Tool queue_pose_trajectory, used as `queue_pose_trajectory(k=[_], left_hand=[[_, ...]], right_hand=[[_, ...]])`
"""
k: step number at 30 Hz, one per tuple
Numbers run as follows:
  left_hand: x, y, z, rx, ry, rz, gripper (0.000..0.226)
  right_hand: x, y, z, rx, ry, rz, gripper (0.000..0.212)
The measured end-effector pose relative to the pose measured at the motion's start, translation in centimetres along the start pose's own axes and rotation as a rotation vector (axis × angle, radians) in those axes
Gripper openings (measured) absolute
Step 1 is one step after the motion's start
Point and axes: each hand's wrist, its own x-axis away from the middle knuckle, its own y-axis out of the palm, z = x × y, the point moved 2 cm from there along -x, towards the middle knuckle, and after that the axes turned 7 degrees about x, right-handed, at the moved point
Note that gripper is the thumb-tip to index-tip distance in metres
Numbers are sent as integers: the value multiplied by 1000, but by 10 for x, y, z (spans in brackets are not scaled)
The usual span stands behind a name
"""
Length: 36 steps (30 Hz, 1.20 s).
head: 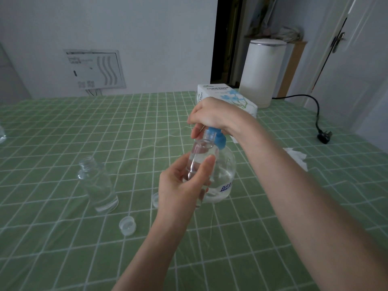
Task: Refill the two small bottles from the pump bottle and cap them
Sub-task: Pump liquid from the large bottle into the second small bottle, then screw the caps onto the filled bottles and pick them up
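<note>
Nearest the camera, two bare forearms are seen reaching over a surface (63,127) covered with a green cloth checked in white. A clear small bottle (204,147) is gripped by the left hand (180,181), thumb on one side and fingers curled round the other. It is held uncapped and raised off the cloth, its open mouth just under the spout of a blue pump head (219,140). That pump head is covered by the right hand (212,114), whose fingers are curled down over it. The rounded, clear pump bottle (224,171) is stood on the cloth directly behind the held bottle; blue characters are printed low on its side but cannot be read. Well apart to the left, a second small bottle (97,185) is stood upright with its threaded neck open. Two translucent caps are laid on the cloth: a near cap (127,225) and a far cap (155,199), the latter partly hidden by the left wrist. Behind the right hand, a white tissue box (231,95) is marked "TISSUE PAPER" above a blue flower print. Just beside it a white cylindrical appliance (262,72) is stood, and a black plug (324,136) with its cord is laid on the cloth. A crumpled tissue (296,156) is seen near the right forearm. A wall panel (94,69) bears grey wavy lines; its small print is too blurred to read.
</note>
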Motion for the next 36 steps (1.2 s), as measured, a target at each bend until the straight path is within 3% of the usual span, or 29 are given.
queue_pose_trajectory(k=[8, 16, 22, 29, 32, 36], left_hand=[[0, -1, -2, 8, 0, -15, 25], [-1, -1, 2, 7, 104, -29, 19], [-2, -5, 1, -55, 140, -56, 30], [-1, -12, -1, -98, 88, -20, 45], [8, -18, 3, -102, 67, -24, 54], [35, -34, 11, -103, 35, -90, 49]], right_hand=[[-6, 7, 6, 7, 14, -26, 35], [1, -4, 7, -214, -24, 63, 27], [6, -11, 2, -194, -84, 136, 19], [21, -23, -7, -223, -97, 51, 11], [34, -25, -7, -294, -194, 117, 13], [62, -28, -9, -361, -372, 307, 12]])
